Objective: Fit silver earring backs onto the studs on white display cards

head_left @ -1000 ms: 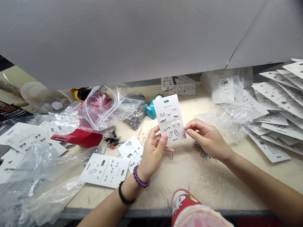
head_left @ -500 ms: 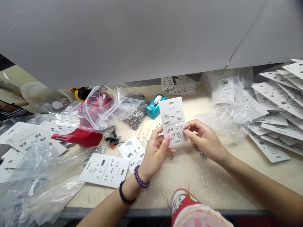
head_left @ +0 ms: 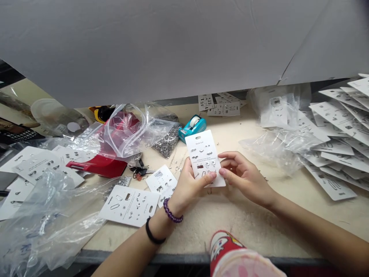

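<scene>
A white earring card (head_left: pixel 205 157) with rows of small silver earrings is held upright, tilted a little, over the middle of the table. My left hand (head_left: pixel 188 184) grips its lower left corner, with the thumb lying across the front over the lowest earrings. At the right edge, the thumb and index finger of my right hand (head_left: pixel 243 175) close on the card. Two more earring cards, one (head_left: pixel 131 205) face up and another (head_left: pixel 162 181) partly behind my left wrist, lie on the table to the left.
Behind the held card stands a teal tape dispenser (head_left: pixel 192 127). Stacked earring cards (head_left: pixel 331 175) and a crumpled clear bag (head_left: pixel 276 148) fill the right side. Plastic bags (head_left: pixel 52 227), a red piece (head_left: pixel 100 166) and a bag of small metal parts (head_left: pixel 167 140) crowd the left.
The card has come down and slightly left in my hands and leans the other way. My left thumb now reaches further across its front. The view has shifted a little.
</scene>
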`<state>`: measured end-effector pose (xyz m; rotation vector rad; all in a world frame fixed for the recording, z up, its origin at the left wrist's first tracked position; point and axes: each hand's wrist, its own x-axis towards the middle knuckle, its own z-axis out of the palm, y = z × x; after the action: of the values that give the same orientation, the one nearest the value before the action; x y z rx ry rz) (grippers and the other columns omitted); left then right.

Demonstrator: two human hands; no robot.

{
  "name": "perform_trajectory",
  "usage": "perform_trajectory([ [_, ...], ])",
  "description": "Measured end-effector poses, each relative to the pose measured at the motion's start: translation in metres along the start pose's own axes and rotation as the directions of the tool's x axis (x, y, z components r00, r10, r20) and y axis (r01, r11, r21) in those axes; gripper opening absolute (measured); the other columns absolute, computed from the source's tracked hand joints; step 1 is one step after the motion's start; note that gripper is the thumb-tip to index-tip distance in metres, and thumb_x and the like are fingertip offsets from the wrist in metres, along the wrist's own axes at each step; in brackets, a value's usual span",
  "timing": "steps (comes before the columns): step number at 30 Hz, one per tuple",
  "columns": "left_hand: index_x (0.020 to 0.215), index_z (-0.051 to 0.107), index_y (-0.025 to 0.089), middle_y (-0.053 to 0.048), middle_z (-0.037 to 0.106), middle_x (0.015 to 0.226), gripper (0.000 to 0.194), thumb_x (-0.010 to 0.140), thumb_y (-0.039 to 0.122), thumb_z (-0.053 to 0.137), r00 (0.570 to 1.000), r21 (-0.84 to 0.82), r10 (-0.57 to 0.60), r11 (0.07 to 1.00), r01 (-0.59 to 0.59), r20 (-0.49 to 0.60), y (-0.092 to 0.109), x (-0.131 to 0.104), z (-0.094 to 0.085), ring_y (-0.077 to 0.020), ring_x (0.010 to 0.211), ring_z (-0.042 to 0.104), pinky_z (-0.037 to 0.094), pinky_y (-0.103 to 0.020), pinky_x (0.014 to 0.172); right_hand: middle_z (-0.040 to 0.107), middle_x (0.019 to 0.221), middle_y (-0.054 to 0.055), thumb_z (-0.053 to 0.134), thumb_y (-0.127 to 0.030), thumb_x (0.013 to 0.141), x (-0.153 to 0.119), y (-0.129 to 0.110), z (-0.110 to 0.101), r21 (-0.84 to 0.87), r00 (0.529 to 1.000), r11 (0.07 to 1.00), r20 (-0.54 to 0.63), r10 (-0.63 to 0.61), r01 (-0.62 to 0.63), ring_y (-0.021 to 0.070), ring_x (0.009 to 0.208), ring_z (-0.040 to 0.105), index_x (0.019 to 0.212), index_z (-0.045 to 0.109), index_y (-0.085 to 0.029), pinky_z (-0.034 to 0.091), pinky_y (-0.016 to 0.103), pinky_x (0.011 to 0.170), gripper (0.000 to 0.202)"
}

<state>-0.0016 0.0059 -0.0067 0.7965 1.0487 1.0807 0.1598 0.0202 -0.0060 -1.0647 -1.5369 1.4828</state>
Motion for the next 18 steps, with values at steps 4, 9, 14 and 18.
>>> perform_trajectory([
  [4, 0.105, 0.044, 0.018, -0.010, 0.061, 0.108, 0.051, 0.063, 0.022, 0.072, 0.999, 0.008, -0.033, 0.999, 0.033, -0.027, 0.003, -0.002, 0.001, -0.0236, 0.096, 0.059, 0.051, -0.036, 0.076, 0.063, 0.092, 0.006, 0.052, -0.032, 0.083, -0.002, 0.002, 0.004, -0.070, 0.999, 0.997, 0.006, -0.040, 0.040, 0.0149, 0.078, 0.060, 0.110, 0.044, -0.021, 0.049, 0.028, 0.064, 0.030],
  [9, 0.106, 0.045, 0.018, -0.009, 0.062, 0.107, 0.049, 0.064, 0.022, 0.071, 0.996, -0.065, -0.091, 0.994, 0.091, -0.004, 0.005, -0.002, 0.002, -0.0231, 0.091, 0.061, 0.052, -0.033, 0.067, 0.064, 0.094, 0.006, 0.050, -0.030, 0.085, -0.003, 0.000, 0.003, -0.199, 0.990, 0.970, 0.025, -0.140, 0.142, 0.0154, 0.082, 0.061, 0.112, 0.045, -0.021, 0.049, 0.028, 0.066, 0.029],
  [14, 0.094, 0.055, 0.018, 0.000, 0.064, 0.083, 0.030, 0.067, 0.020, 0.067, 0.998, -0.258, -0.062, 0.964, 0.062, 0.008, 0.007, 0.004, -0.002, -0.0119, 0.076, 0.060, 0.048, -0.021, 0.066, 0.064, 0.082, 0.003, 0.046, -0.030, 0.086, 0.015, -0.003, -0.012, -0.462, 0.975, 0.877, -0.096, -0.198, 0.132, 0.0154, 0.075, 0.060, 0.106, 0.051, -0.020, 0.046, 0.028, 0.061, 0.023],
  [18, 0.076, 0.056, 0.019, 0.004, 0.057, 0.064, 0.019, 0.063, 0.019, 0.070, 0.994, -0.341, -0.108, 0.935, 0.099, -0.009, 0.012, 0.005, -0.003, -0.0075, 0.057, 0.052, 0.042, -0.018, 0.052, 0.065, 0.092, 0.006, 0.042, -0.025, 0.086, 0.035, 0.007, -0.022, -0.742, 0.986, 0.668, -0.061, -0.153, 0.058, 0.0195, 0.083, 0.059, 0.093, 0.059, -0.019, 0.044, 0.032, 0.069, 0.020],
])
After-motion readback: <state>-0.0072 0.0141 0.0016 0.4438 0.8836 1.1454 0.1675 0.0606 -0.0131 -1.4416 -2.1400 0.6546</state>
